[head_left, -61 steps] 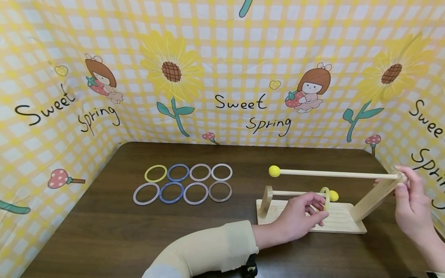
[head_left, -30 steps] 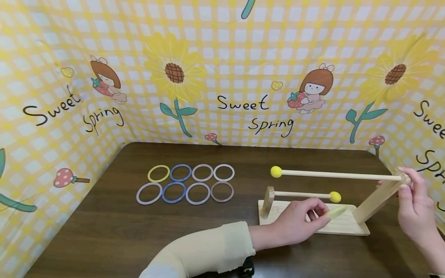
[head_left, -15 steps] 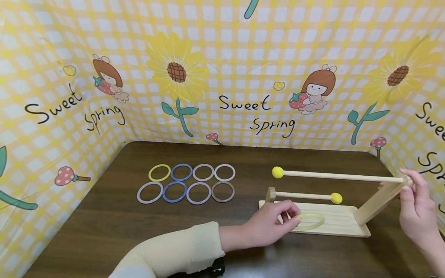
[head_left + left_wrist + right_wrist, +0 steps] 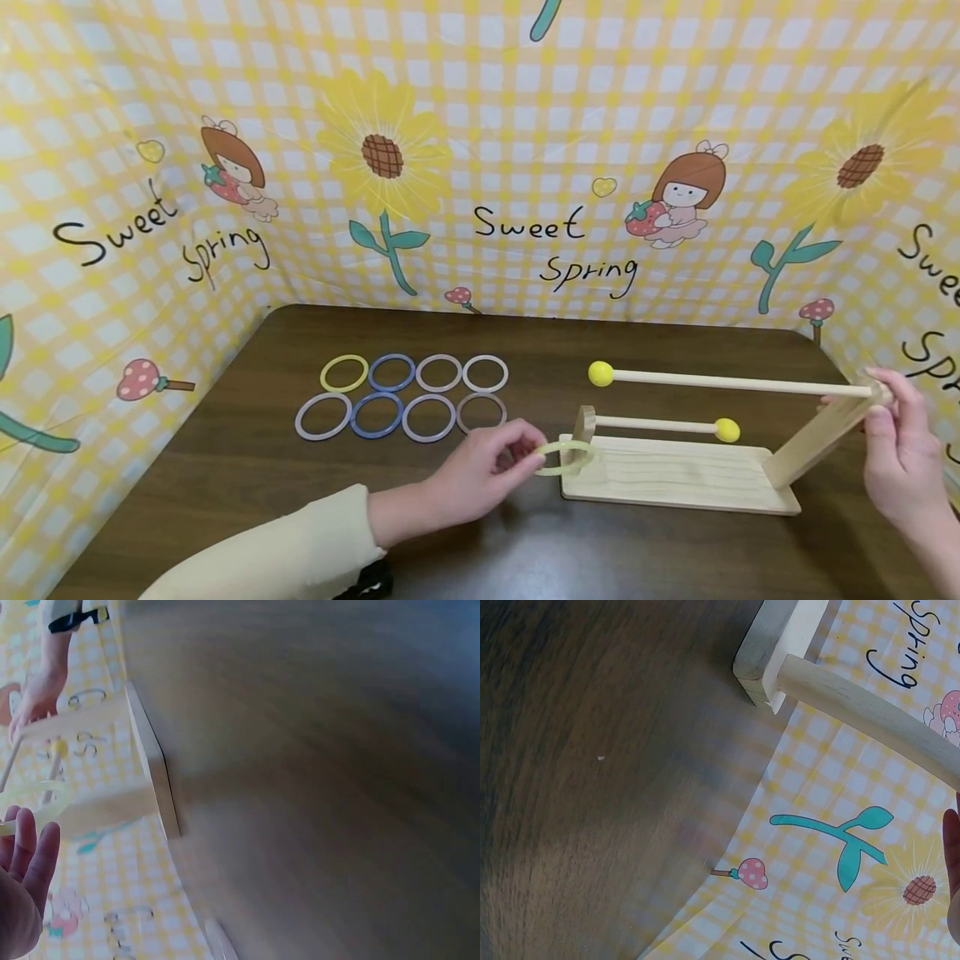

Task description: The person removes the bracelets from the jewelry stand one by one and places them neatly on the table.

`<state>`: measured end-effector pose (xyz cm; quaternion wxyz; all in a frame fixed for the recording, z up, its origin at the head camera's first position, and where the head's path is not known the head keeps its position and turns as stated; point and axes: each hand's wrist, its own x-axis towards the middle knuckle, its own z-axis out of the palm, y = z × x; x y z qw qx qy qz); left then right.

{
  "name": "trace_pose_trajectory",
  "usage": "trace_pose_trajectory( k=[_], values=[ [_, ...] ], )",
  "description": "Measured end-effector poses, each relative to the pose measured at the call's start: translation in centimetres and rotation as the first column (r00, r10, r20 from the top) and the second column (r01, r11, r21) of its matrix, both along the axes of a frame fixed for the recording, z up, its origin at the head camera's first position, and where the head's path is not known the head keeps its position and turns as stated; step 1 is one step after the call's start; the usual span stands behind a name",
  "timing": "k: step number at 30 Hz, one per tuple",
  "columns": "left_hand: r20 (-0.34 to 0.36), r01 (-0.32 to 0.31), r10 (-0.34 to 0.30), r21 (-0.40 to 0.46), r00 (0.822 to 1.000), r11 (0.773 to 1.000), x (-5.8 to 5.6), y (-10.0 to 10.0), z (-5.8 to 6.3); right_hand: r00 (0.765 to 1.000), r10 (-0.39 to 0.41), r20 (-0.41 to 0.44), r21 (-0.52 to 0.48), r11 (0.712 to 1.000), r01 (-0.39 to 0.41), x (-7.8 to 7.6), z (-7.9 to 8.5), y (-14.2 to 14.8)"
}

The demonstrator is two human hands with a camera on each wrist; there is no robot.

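My left hand (image 4: 480, 468) pinches a pale yellow-green ring (image 4: 564, 472) by its left side. In the head view the ring overlaps the short post at the left end of a wooden stand (image 4: 682, 479). My right hand (image 4: 903, 442) grips the top of the stand's tall slanted post (image 4: 821, 437). From that post a long rod reaches left to a yellow ball (image 4: 601, 373). A shorter rod (image 4: 652, 423) runs right from the short post to another yellow ball (image 4: 727, 430). In the left wrist view the ring (image 4: 52, 812) shows at my fingertips.
Left of the stand, several rings lie flat in two rows on the dark wooden table (image 4: 247, 500): a yellow ring (image 4: 323, 372), blue ones, and pale purple or whitish ones. My left hand partly overlaps the nearest right ring (image 4: 459, 414). A checked cloth (image 4: 420, 50) surrounds the table.
The yellow-green ring came right off the end of the lower rod, was tipped flat, and moved left across the stand with my left hand. My right hand keeps its grip on the post.
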<state>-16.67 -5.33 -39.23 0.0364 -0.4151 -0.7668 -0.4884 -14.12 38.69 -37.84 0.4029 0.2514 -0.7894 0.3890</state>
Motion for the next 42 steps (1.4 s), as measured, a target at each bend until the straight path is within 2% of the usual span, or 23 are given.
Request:
trace_pose_trajectory(
  k=[5,10,15,18,22,24,28,30,33,35,38,42],
  values=[
    [-0.033,-0.039,0.039,-0.004,0.999,0.999,0.0,-2.6,0.1,1.0,-0.005,-0.021,0.006,1.0,0.005,0.0,0.1,0.3],
    [-0.028,-0.098,0.098,-0.002,0.995,0.995,0.2,-4.9,0.5,1.0,-0.005,-0.029,0.009,1.0,0.005,0.1,0.1,0.3],
    [-0.077,-0.192,0.193,0.025,0.978,0.981,-0.2,-7.1,1.3,1.0,-0.008,-0.024,0.015,1.0,0.008,0.0,0.3,0.1],
    [-0.142,-0.279,0.283,0.045,0.949,0.959,-0.7,-8.7,1.8,1.0,0.001,-0.018,0.001,1.0,-0.001,0.0,0.3,0.0],
    [-0.221,-0.393,0.399,0.069,0.89,0.917,-1.5,-10.7,2.4,1.0,-0.023,-0.012,0.025,0.999,0.023,0.0,0.2,-0.1],
    [-0.25,-0.439,0.445,0.08,0.86,0.895,-1.7,-11.7,2.7,0.999,-0.031,-0.011,0.037,0.999,0.031,0.1,0.2,0.0],
    [-0.277,-0.507,0.511,0.092,0.814,0.857,-2.2,-13.6,2.8,0.999,-0.037,-0.008,0.044,0.998,0.037,0.1,0.3,0.0],
    [-0.279,-0.537,0.539,0.091,0.795,0.839,-2.4,-14.5,2.7,0.999,-0.039,-0.005,0.044,0.998,0.039,0.1,0.3,0.0],
    [-0.276,-0.569,0.567,0.08,0.776,0.818,-2.6,-15.7,2.6,0.999,-0.04,-0.002,0.044,0.998,0.04,0.0,0.3,0.1],
    [-0.275,-0.583,0.575,0.063,0.77,0.81,-2.6,-16.5,2.5,0.999,-0.041,0.001,0.043,0.998,0.041,0.0,0.3,0.0],
    [-0.277,-0.592,0.573,0.019,0.772,0.806,-2.7,-17.7,2.3,0.999,-0.042,0.001,0.046,0.998,0.042,0.0,0.2,0.0],
    [-0.273,-0.592,0.553,-0.081,0.787,0.802,-2.6,-19.3,2.1,0.999,-0.032,-0.011,0.039,0.999,0.033,0.0,0.2,0.1]
  ],
)
